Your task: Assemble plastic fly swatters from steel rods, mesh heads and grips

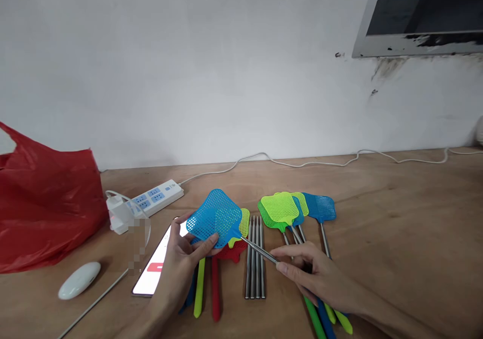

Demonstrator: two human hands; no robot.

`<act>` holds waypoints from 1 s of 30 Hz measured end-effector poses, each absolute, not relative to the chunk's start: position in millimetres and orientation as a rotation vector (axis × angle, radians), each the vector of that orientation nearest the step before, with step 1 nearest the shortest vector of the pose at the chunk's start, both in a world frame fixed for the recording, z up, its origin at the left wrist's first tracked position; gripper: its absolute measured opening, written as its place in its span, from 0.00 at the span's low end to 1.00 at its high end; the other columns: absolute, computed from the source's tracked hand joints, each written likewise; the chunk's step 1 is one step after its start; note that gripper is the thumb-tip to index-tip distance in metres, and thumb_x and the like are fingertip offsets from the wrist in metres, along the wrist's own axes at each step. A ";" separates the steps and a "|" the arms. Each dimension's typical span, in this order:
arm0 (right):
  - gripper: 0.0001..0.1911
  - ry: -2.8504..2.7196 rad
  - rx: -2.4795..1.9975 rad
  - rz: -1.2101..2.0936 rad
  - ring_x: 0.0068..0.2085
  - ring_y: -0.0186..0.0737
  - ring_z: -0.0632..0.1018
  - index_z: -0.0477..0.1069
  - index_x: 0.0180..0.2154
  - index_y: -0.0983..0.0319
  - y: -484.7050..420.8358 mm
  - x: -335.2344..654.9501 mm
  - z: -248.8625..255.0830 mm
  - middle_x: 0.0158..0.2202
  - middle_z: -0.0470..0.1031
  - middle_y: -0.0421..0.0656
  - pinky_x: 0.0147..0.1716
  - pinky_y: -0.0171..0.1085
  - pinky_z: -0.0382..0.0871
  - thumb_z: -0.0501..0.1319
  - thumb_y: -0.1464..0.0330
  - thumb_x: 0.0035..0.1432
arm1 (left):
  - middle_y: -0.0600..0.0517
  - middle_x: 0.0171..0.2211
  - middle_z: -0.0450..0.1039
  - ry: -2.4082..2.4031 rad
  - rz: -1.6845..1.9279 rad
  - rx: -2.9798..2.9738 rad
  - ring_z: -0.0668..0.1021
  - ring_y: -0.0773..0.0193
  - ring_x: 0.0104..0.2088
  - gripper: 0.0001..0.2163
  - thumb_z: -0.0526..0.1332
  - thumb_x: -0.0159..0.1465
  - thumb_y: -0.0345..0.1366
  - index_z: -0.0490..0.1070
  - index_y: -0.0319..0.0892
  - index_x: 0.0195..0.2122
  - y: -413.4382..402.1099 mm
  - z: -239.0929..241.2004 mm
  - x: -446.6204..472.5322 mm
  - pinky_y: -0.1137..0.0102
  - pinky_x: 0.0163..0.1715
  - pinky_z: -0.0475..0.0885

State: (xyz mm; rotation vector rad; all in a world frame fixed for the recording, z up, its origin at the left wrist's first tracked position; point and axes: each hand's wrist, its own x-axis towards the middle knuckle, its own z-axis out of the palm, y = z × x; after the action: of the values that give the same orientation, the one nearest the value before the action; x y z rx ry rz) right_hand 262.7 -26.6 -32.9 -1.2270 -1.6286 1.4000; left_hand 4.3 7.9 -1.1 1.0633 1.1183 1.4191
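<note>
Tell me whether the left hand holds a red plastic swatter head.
No, the left hand holds a blue, perforated, rounded-square plastic swatter head.

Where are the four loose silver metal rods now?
In the head view's lower centre, the rods lie parallel on the brown wooden table, between the left hand and right hand.

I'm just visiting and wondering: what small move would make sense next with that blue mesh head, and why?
Probably the right hand should press the metal rod snugly into the narrow end of the blue mesh head. The rod's tip meets that end, and the left hand grips the head, but how deeply the rod sits can't be seen.
</note>
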 end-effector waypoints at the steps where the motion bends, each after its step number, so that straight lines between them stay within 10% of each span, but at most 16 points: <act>1: 0.30 -1.642 -1.214 1.407 0.14 0.28 0.60 0.75 0.53 0.62 -25.8 262.5 -32.8 0.17 0.59 0.30 0.13 0.28 0.52 0.59 0.47 0.61 | 0.58 0.31 0.79 1.123 1.425 1.055 0.85 0.59 0.30 0.32 0.78 0.48 0.34 0.61 0.48 0.49 6.7 -1.1 6.0 0.68 0.31 0.83; 14: 0.29 -1.628 -1.203 1.442 0.14 0.29 0.57 0.74 0.54 0.63 -27.7 262.4 -33.7 0.15 0.55 0.29 0.13 0.29 0.48 0.58 0.48 0.62 | 0.58 0.31 0.78 1.142 1.407 1.103 0.84 0.60 0.29 0.32 0.76 0.51 0.36 0.59 0.49 0.51 -0.5 -4.7 15.7 0.65 0.32 0.84; 23: 0.15 -1.372 -0.975 1.515 0.18 0.28 0.65 0.68 0.33 0.61 -18.1 264.8 -20.1 0.19 0.67 0.33 0.19 0.29 0.57 0.64 0.56 0.60 | 0.53 0.43 0.75 1.017 1.312 1.210 0.83 0.59 0.39 0.32 0.70 0.61 0.42 0.56 0.50 0.62 5.1 -12.4 5.4 0.61 0.46 0.79; 30: 0.20 -0.932 -0.827 1.795 0.28 0.36 0.78 0.75 0.32 0.65 -15.3 266.4 -9.7 0.31 0.79 0.47 0.25 0.31 0.71 0.66 0.52 0.57 | 0.52 0.31 0.75 1.038 1.068 1.497 0.78 0.61 0.33 0.15 0.63 0.67 0.50 0.73 0.43 0.42 7.4 -9.9 0.8 0.68 0.38 0.74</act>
State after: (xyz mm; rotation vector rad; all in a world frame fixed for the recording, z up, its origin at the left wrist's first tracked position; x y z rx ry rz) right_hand 266.4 -15.3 -9.7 -0.8271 -0.9316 1.7949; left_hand 0.8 7.4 -9.9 1.4968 1.0378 1.0679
